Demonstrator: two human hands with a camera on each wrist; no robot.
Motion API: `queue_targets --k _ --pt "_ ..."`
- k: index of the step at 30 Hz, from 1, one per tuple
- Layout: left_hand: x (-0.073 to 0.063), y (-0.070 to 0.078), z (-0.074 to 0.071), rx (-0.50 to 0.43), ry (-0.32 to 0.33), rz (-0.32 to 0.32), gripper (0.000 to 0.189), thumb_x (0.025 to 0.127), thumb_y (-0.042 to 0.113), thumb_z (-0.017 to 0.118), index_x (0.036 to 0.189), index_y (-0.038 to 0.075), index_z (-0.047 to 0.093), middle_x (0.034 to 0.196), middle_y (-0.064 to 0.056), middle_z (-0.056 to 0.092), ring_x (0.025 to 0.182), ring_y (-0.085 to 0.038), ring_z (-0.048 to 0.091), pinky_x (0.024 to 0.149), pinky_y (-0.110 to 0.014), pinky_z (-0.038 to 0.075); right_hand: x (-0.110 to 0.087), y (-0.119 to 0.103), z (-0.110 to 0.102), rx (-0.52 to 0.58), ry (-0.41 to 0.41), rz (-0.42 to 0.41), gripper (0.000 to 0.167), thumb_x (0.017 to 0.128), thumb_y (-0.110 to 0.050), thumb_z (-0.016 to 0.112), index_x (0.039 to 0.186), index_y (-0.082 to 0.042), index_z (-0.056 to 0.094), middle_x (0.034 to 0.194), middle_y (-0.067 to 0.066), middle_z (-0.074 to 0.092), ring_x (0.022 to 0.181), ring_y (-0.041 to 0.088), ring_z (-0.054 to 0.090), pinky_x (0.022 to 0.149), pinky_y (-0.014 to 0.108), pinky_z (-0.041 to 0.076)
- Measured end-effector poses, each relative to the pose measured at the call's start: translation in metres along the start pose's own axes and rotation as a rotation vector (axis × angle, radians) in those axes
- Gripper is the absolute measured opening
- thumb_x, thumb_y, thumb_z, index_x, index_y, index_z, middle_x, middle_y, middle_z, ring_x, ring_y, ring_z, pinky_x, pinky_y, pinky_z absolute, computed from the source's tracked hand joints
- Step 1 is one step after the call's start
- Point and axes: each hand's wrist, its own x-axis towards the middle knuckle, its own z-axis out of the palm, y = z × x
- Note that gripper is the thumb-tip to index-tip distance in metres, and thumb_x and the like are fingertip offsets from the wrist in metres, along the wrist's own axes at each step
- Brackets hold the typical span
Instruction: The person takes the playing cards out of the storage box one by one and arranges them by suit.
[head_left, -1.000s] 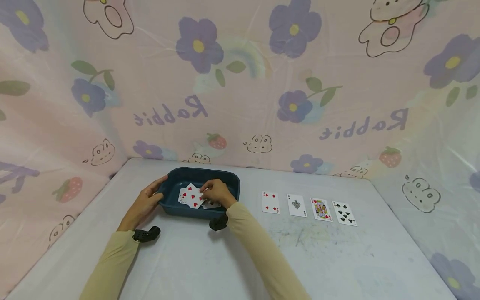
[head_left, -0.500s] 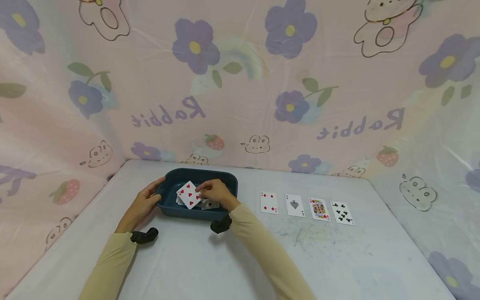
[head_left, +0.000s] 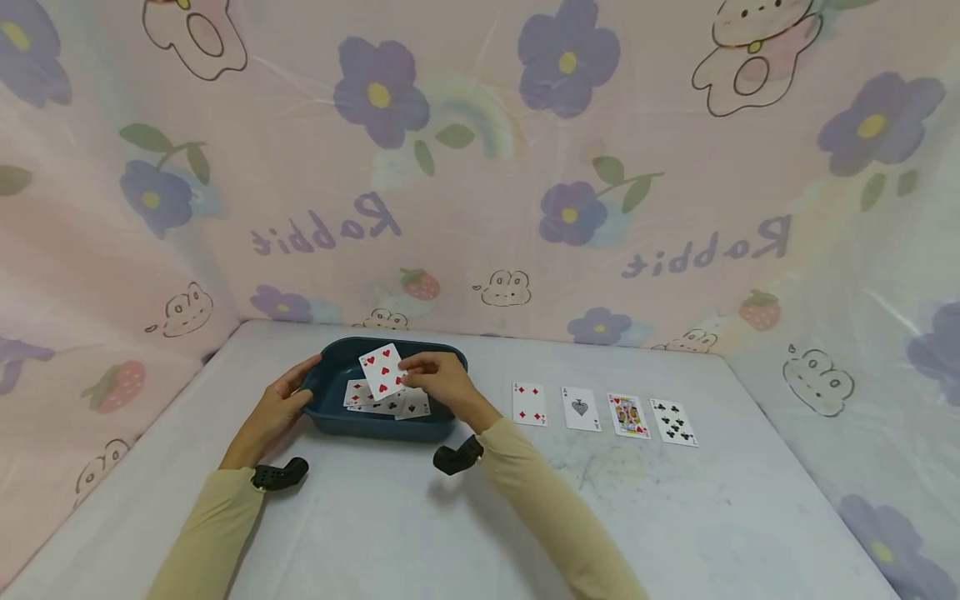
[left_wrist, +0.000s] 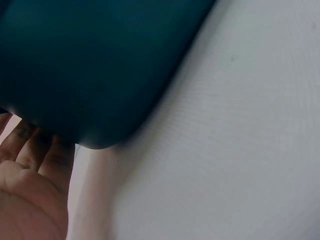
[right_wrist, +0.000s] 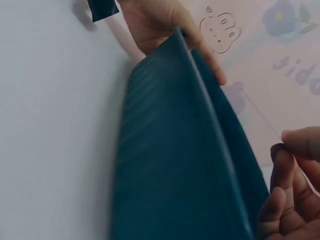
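My right hand point(head_left: 441, 382) pinches a playing card with red hearts point(head_left: 381, 372) by its right edge, thumb against fingertips, above the dark blue bin point(head_left: 375, 427). In the right wrist view the card point(right_wrist: 261, 112) shows edge-on as a thin line between thumb and finger. Below it, several loose playing cards point(head_left: 412, 403) lie face up in the bin, diamonds and black suits among them, partly overlapping. My left hand point(head_left: 272, 415) holds the bin's left end, its thumb at the rim and its fingers along the outer wall.
To the right of the bin stand apart in a row a four of diamonds point(head_left: 529, 404), an ace of spades point(head_left: 581, 408), a king of hearts point(head_left: 628, 416) and a card of clubs point(head_left: 674, 422), face up on the white table point(head_left: 360, 517). A patterned cloth point(head_left: 480, 167) encloses the table behind and at the sides.
The right hand has lifted the hearts card up off the pile, uncovering a diamonds card and black-suit cards. The left hand stays at the bin. The view has shifted slightly.
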Motion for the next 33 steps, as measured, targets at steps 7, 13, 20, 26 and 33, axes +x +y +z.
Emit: queue_targets --k 7,13,20,26,33 --pt "-0.001 0.0 0.0 -0.021 -0.007 0.0 0.066 0.092 -0.008 0.04 0.154 0.002 0.018 0.159 -0.02 0.01 0.128 -0.023 0.032 0.083 -0.02 0.042 -0.015 -0.006 -0.019 0.077 0.058 -0.027 0.024 0.089 -0.006 0.067 0.112 0.0 0.07 0.096 0.005 0.069 0.088 0.017 0.063 0.085 0.036 0.047" --pt "0.0 0.0 0.0 -0.032 -0.008 0.001 0.065 0.093 -0.008 0.038 0.154 0.002 0.018 0.159 -0.02 0.008 0.131 -0.026 0.029 0.085 -0.019 0.043 -0.027 -0.007 -0.034 0.134 0.121 -0.024 0.026 0.088 -0.009 0.068 0.113 -0.002 0.069 0.095 0.004 0.068 0.089 0.018 0.062 0.084 0.039 0.045" --pt "0.001 -0.002 0.0 -0.03 -0.015 0.011 0.066 0.092 -0.009 0.038 0.154 0.001 0.019 0.158 -0.021 0.01 0.13 -0.027 0.03 0.085 -0.019 0.044 -0.046 -0.009 -0.058 0.146 0.191 -0.043 0.027 0.086 -0.01 0.07 0.112 -0.004 0.07 0.099 0.006 0.068 0.09 0.018 0.061 0.083 0.038 0.045" --pt "0.002 -0.001 -0.001 -0.027 -0.008 0.018 0.066 0.091 -0.008 0.04 0.153 0.0 0.019 0.158 -0.022 0.009 0.122 -0.022 0.035 0.081 -0.018 0.044 -0.066 -0.005 -0.081 0.129 0.246 -0.043 0.027 0.086 -0.009 0.071 0.112 -0.002 0.069 0.098 0.006 0.068 0.089 0.019 0.061 0.08 0.035 0.044" --pt "0.001 -0.002 0.0 -0.03 -0.003 0.011 0.065 0.092 -0.008 0.04 0.153 0.001 0.019 0.157 -0.024 0.013 0.116 -0.018 0.039 0.08 -0.019 0.044 -0.096 -0.002 -0.11 0.15 0.258 -0.053 0.03 0.086 -0.006 0.07 0.114 0.004 0.066 0.096 0.006 0.067 0.089 0.017 0.062 0.077 0.027 0.048"
